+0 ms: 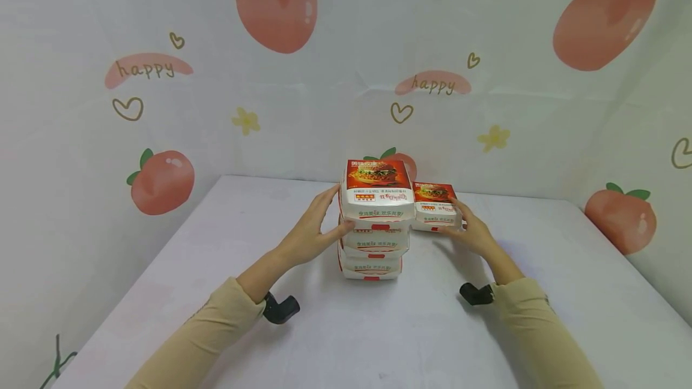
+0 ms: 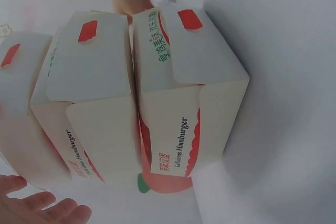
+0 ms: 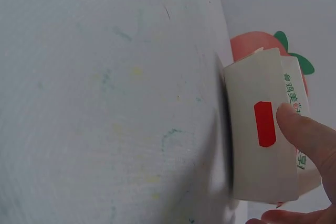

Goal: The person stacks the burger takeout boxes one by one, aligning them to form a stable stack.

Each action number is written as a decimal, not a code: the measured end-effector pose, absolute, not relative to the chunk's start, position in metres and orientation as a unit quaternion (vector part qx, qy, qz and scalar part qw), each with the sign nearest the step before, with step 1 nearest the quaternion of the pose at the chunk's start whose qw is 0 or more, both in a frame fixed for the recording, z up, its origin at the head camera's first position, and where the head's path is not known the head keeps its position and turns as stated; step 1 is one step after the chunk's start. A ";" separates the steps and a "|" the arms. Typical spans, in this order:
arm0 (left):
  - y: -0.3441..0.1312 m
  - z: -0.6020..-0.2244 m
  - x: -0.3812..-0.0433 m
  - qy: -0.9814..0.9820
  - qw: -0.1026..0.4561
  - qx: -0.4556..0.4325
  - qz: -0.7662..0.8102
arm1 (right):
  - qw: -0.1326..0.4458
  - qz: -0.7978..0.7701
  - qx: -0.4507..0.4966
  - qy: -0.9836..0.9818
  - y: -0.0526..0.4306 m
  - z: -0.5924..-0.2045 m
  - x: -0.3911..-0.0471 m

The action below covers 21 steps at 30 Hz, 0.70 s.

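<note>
Three white-and-red hamburger boxes stand stacked mid-table, the top box [image 1: 376,191] showing a burger picture on its lid. Below it are the middle box [image 1: 375,244] and the bottom box [image 1: 370,267], also seen from the side as the lowest box [image 2: 184,87] in the left wrist view. My left hand [image 1: 310,230] rests against the top box's left side, fingers extended and thumb near its front corner. Behind and right of the stack, a single hamburger box [image 3: 262,135] sits on the table. My right hand [image 1: 471,230] holds its right side, thumb on the front.
A white cloth covers the table [image 1: 346,335]. Close behind the boxes hangs a white backdrop [image 1: 346,65] printed with peaches, hearts and flowers. Black wrist devices stick out beside both sleeves, one the left device [image 1: 281,309]. A green tie [image 1: 57,365] shows at lower left.
</note>
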<state>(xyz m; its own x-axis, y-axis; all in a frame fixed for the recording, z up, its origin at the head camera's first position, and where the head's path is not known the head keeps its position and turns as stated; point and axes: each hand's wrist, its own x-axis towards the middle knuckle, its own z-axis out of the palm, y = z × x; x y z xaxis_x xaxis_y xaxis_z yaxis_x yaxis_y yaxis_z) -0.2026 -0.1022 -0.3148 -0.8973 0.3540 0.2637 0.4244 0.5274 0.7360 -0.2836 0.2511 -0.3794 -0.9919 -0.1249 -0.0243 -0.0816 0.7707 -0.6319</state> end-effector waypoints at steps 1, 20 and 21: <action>-0.102 -0.315 -0.203 -0.873 0.041 -0.223 -0.432 | 0.036 -0.335 -0.052 0.940 0.251 -0.380 -0.284; -0.102 -0.315 -0.203 -0.873 0.037 -0.221 -0.433 | 0.000 -0.332 -0.039 0.943 0.249 -0.384 -0.286; -0.102 -0.315 -0.203 -0.873 0.037 -0.222 -0.433 | -0.005 -0.331 -0.043 0.943 0.249 -0.383 -0.285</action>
